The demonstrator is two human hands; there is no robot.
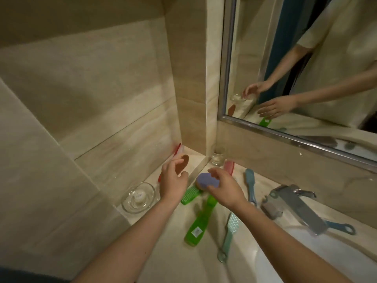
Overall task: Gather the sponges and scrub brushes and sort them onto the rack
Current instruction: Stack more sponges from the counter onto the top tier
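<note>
With our right hand pinching the purple sponge over the green brush and our left hand curled at the brown sponge, grip unclear, we should lift both sponges straight up without dragging brushes.

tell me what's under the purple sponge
A green bristle head pokes out from under the purple sponge, with a green handle beside it. The right hand and sponge hide whether they are one brush.
</note>
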